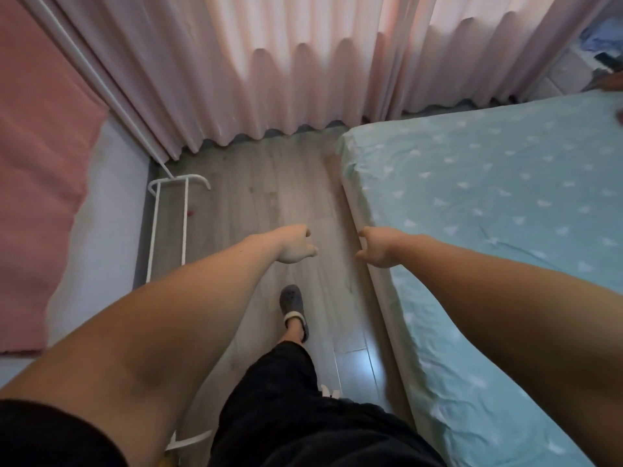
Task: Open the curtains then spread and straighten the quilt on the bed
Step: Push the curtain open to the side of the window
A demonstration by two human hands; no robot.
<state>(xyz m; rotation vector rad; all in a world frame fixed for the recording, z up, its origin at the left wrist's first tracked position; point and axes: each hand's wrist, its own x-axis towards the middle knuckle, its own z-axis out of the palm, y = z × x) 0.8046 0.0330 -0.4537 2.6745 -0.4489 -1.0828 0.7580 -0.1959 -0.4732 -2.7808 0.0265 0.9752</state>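
Hanging beyond hands (328, 246) (both empty): closed curtains (303, 79).

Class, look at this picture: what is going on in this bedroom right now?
A person is walking along the floor beside the bed toward the pink curtains, which hang closed. Both arms are stretched forward: the left hand and the right hand hold nothing, fingers loosely curled. The bed shows only a light blue sheet; no quilt is in view. A white rack stands at the left.
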